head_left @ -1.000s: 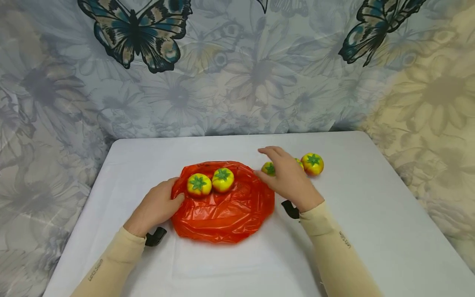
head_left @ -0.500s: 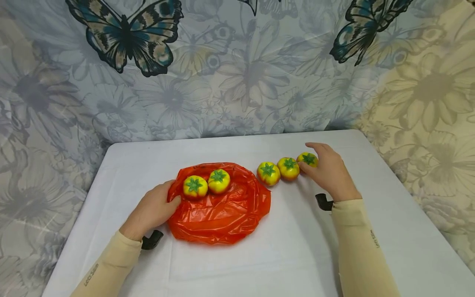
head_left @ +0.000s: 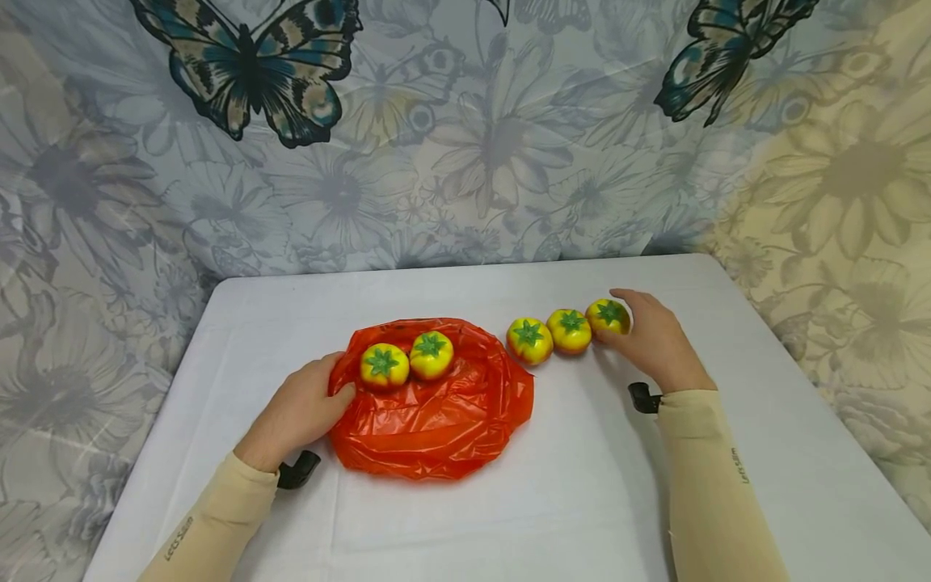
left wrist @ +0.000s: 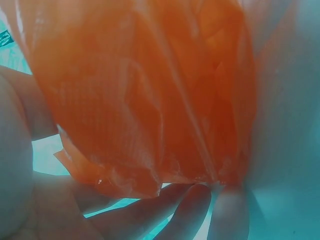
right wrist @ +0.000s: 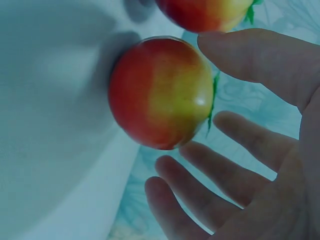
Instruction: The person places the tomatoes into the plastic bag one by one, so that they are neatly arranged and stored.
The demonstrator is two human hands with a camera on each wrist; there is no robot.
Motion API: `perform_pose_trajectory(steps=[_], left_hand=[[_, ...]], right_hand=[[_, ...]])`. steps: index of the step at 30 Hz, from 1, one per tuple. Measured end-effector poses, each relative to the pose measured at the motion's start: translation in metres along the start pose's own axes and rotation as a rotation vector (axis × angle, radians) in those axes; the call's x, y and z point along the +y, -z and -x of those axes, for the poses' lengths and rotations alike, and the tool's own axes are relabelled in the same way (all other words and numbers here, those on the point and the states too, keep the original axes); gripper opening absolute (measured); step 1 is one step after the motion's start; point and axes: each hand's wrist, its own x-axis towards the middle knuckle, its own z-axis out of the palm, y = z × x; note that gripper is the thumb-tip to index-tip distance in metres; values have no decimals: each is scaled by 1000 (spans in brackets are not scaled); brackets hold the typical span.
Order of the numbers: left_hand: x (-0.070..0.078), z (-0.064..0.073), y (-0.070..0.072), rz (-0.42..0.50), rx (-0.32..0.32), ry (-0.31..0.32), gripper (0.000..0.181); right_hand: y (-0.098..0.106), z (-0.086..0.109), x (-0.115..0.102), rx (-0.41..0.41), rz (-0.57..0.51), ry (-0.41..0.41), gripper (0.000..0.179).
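A red plastic bag (head_left: 436, 428) lies spread on the table, with two yellow-and-red tomatoes on it: a left one (head_left: 384, 366) and a right one (head_left: 431, 356). My left hand (head_left: 301, 408) holds the bag's left edge, thumb over the plastic; in the left wrist view the orange-looking bag (left wrist: 145, 100) hides part of the fingers. To the right, my right hand (head_left: 658, 343) is spread around the rightmost tomato (head_left: 608, 316). In the right wrist view its thumb and fingers are uncurled close about that tomato (right wrist: 160, 95); whether they touch it I cannot tell.
Two more tomatoes, one nearer the bag (head_left: 529, 341) and one in the middle (head_left: 570, 331), form a row with the rightmost one. The white-covered table (head_left: 582, 501) ends at a patterned cloth backdrop (head_left: 465, 162) with butterflies and flowers.
My right hand has moved right, from beside the bag to the rightmost tomato, uncovering the row. The left hand stays at the bag's edge. The view has shifted slightly.
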Motion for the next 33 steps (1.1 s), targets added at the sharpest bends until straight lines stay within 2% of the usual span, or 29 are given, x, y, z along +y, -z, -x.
perform_pose_trajectory(steps=[7, 19, 27, 33], left_hand=[[1, -1, 0, 6, 3, -3, 58], [0, -1, -1, 9, 0, 4, 58], [0, -1, 0, -4, 3, 10, 59], [1, 0, 0, -3, 3, 10, 59]], right_hand=[[-5, -3, 3, -36, -17, -5, 78], [-9, -5, 3, -29, -8, -5, 70], [-4, -2, 3, -9, 14, -23, 75], [5, 3, -2, 23, 22, 33, 72]])
